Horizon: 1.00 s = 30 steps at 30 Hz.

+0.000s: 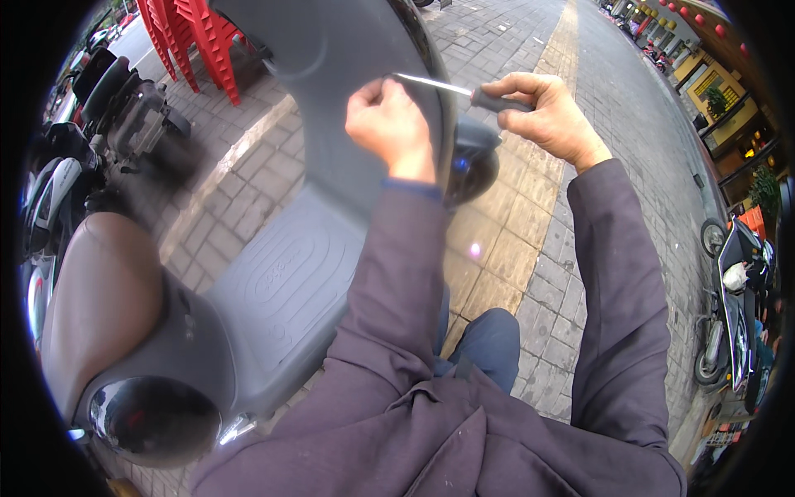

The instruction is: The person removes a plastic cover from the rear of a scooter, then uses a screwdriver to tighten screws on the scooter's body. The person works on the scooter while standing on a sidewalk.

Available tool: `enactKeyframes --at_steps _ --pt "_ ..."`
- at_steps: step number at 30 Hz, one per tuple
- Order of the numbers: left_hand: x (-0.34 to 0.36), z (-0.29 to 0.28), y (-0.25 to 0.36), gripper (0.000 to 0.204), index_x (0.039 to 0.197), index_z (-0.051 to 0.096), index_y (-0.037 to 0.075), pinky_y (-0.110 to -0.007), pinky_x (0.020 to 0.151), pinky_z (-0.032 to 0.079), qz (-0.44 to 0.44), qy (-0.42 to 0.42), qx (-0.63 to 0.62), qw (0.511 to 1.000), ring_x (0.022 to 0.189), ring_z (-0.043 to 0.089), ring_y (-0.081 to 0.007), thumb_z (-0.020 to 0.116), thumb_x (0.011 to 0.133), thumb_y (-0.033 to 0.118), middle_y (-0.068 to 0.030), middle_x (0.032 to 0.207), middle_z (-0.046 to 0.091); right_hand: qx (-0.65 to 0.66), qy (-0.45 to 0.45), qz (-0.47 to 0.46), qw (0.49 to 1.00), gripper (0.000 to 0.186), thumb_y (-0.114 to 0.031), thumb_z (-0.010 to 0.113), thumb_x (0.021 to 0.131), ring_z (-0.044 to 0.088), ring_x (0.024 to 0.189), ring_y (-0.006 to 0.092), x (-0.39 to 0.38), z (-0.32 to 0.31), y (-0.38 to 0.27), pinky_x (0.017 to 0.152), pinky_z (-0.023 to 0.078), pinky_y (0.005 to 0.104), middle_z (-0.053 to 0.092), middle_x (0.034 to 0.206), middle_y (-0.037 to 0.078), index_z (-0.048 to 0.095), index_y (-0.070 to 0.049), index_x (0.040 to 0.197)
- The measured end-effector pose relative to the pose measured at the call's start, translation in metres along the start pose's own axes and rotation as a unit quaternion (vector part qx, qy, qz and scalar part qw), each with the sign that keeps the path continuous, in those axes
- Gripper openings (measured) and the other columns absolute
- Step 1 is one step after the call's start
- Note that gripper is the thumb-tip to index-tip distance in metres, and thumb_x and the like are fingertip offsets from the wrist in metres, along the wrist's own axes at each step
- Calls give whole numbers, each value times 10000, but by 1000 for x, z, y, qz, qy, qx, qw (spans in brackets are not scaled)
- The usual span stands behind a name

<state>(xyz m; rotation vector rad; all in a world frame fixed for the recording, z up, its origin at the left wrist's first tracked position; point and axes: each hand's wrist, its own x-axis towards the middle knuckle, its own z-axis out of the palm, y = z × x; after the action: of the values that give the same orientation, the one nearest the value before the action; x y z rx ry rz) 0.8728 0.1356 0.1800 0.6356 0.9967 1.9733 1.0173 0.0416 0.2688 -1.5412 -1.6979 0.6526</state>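
A screwdriver (437,84) with a bright metal shaft and dark handle lies nearly level in front of a scooter's grey front panel (327,108). My right hand (548,116) grips its handle between thumb and fingers, the shaft pointing left. Close to the shaft's tip, my left hand (389,128) is closed with its fingertips pinched together. Whatever sits in that pinch is too small and hidden to make out. Below my hands runs the scooter's ribbed grey footboard (286,269), and its brown seat (116,286) rises at the lower left.
Stacked red plastic stools (192,41) stand at the upper left, near other parked scooters (124,99). Yellow paving tiles (505,211) and grey bricks cover the ground. My knee (489,340) is beside the footboard. A motorcycle (733,298) is parked at the far right.
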Motion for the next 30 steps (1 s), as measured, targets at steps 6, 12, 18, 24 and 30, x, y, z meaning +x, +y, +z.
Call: enactKeyframes --at_steps 6,12,18,24,30 --pt "6 1 -1 128 865 646 -92 -279 663 516 43 9 85 995 677 619 -160 679 781 -2 -107 758 658 -9 7 -43 999 375 -20 629 790 588 778 67 1 1 7 708 475 234 723 912 66 719 -13 1153" --pt "5 1 1 144 849 652 -72 -314 664 522 66 12 157 985 661 623 -184 664 775 50 -102 722 650 7 11 -61 998 398 -17 633 789 616 797 77 -6 7 10 725 498 234 728 947 82 706 -11 1180" --pt "8 -2 0 141 852 656 -63 -318 671 524 84 0 156 984 656 627 -189 663 777 56 -104 713 651 45 -3 -45 998 411 1 633 792 646 824 92 -9 9 8 759 527 245 732 969 103 690 6 1199" --pt "8 -4 0 154 866 657 -64 -318 686 528 109 -15 182 977 658 634 -190 654 792 71 -99 714 658 35 10 -49 998 403 9 632 795 648 869 99 -12 11 8 783 531 252 731 1003 116 691 3 1194" --pt "10 -9 1 159 871 660 -59 -325 702 529 108 -32 183 977 663 640 -192 658 810 88 -99 709 664 59 2 -41 997 384 8 630 802 648 901 104 -12 11 9 806 534 260 728 1016 108 691 5 1180"
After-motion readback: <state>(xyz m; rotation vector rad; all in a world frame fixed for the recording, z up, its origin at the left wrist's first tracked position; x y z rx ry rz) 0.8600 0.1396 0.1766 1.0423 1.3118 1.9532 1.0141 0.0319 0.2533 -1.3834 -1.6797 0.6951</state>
